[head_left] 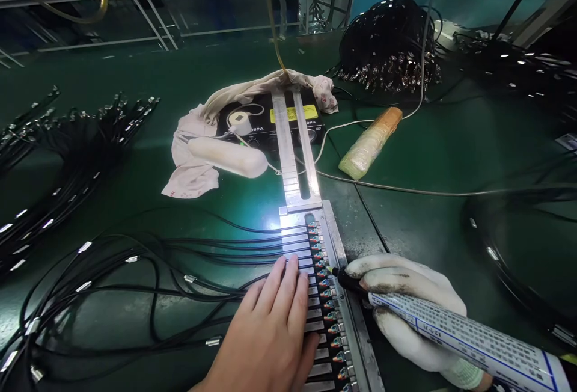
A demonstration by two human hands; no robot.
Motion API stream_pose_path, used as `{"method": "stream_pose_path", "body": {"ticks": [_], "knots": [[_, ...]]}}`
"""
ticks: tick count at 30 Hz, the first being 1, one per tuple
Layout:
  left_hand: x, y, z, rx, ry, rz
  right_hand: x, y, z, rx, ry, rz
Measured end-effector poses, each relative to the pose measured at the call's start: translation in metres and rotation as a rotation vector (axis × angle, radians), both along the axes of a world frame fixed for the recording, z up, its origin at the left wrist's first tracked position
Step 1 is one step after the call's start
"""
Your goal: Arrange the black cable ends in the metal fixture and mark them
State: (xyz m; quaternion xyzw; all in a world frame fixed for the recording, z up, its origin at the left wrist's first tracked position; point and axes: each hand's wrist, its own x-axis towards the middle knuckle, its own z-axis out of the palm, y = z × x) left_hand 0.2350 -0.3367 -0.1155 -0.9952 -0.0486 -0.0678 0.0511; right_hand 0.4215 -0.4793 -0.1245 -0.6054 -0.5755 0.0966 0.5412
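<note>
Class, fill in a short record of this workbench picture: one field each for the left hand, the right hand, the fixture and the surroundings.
left hand: the bare left hand lies flat on the black cables at the metal fixture
right hand: the gloved right hand holds a tube applicator, tip at the cable ends
fixture: cable ends clamped in a row
surroundings: cloth, wrapped roll, green bench

Bare green bench (451, 157) centre right: open passage. Cable bundles (76, 157) crowd left; cloth (193, 169), wrapped roll (370, 142) block middle; dark coil (518, 260) lower right, probably cable.
</note>
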Motion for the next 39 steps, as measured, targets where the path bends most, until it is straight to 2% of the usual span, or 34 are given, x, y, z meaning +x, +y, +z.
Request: {"method": "stream_pose_path", "body": {"ticks": [13, 39], "knots": [[0.0013, 0.0003, 0.0055, -0.017, 0.003, 0.003, 0.0014, -0.0006, 0.0009, 0.012, -0.008, 0.021], [0.0008, -0.0004, 0.0027, -0.019, -0.012, -0.001, 0.0040, -0.0015, -0.0077, 0.006, 0.032, 0.030]]}}
